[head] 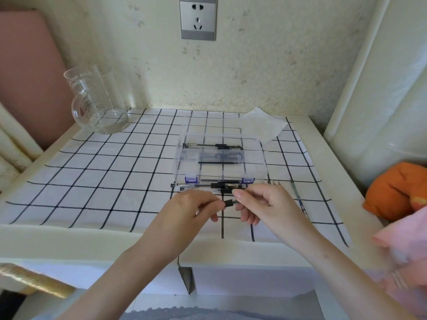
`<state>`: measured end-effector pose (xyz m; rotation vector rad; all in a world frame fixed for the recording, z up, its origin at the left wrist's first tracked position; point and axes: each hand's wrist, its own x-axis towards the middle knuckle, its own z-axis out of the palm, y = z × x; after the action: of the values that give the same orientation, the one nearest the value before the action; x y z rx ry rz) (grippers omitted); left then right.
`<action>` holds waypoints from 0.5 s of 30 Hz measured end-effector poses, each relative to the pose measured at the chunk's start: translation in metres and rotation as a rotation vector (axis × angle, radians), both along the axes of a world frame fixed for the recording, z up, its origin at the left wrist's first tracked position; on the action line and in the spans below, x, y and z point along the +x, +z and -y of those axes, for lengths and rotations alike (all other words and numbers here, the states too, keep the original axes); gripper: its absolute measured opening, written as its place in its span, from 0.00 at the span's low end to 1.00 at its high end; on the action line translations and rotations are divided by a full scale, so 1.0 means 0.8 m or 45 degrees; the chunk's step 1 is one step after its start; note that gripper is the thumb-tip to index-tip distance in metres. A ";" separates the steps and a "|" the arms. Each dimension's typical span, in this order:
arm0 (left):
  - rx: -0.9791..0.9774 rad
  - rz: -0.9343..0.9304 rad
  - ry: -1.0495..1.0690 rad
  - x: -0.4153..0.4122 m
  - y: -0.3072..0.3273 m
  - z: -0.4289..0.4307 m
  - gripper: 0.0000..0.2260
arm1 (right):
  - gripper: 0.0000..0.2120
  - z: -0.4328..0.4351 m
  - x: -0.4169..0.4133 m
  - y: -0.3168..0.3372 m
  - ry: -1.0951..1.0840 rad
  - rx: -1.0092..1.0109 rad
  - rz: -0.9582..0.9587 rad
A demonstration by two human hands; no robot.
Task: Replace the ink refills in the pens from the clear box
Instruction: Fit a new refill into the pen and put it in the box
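Pen [229, 202]: light, slim, rigid, slippery plastic; left hand [194, 207] and right hand [258, 202] pinch opposite ends, likeliest hold for unscrewing.

A glass jug [97, 100] at the table's back left carries white printed lettering, seen mirrored through the glass; the first words look like "Drink more", the rest is illegible. Labels on the pens [208, 186] are too small to read.
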<state>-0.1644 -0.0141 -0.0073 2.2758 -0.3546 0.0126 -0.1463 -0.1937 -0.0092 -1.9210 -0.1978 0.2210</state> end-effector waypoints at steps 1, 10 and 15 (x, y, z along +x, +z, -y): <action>0.018 0.014 0.016 0.001 0.000 -0.001 0.02 | 0.15 0.000 0.000 0.000 0.000 0.001 -0.006; -0.019 -0.052 0.000 0.001 0.000 -0.001 0.10 | 0.16 -0.001 0.000 -0.001 -0.012 0.004 0.004; -0.039 -0.009 0.107 0.001 0.002 -0.003 0.03 | 0.16 -0.001 -0.001 -0.002 -0.001 -0.014 0.005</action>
<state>-0.1635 -0.0113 -0.0061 2.2585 -0.2529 0.0523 -0.1468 -0.1930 -0.0106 -1.9328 -0.1988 0.2180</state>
